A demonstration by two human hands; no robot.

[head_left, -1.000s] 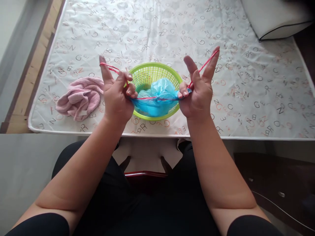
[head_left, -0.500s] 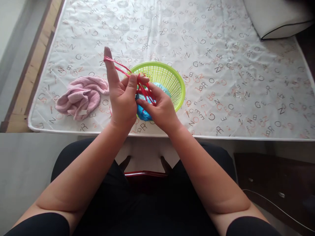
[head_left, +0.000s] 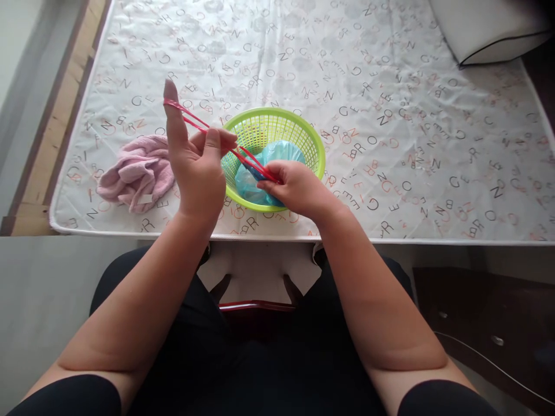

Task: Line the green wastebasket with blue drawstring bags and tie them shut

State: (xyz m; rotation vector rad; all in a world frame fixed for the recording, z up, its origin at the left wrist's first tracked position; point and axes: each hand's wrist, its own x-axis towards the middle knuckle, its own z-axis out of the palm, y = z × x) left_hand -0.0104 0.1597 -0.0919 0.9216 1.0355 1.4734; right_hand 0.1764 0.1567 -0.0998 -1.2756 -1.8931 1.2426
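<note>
Red plastic string [head_left: 250, 160] stretches between my two hands in several strands. My left hand [head_left: 197, 156] has its index finger raised with a loop of the string around it, while its thumb and other fingers pinch the strands. On the right, my right hand [head_left: 292, 184] closes on the other end of the string and seems to hold the gathered neck of a blue plastic bag [head_left: 284, 151] too; its fingers partly hide this. The bag lies inside a lime-green basket [head_left: 321, 156], just beyond and below my hands.
A crumpled pink towel [head_left: 134, 173] lies left of the basket. The table [head_left: 390, 115] wears a white cover printed with letters. At the back right stands a white item with black piping [head_left: 489, 34]. The table's front edge runs close before my lap.
My hands have moved apart, the left to the left and the right to the right. The string between them has straightened, and more of the blue bag and basket now shows.
</note>
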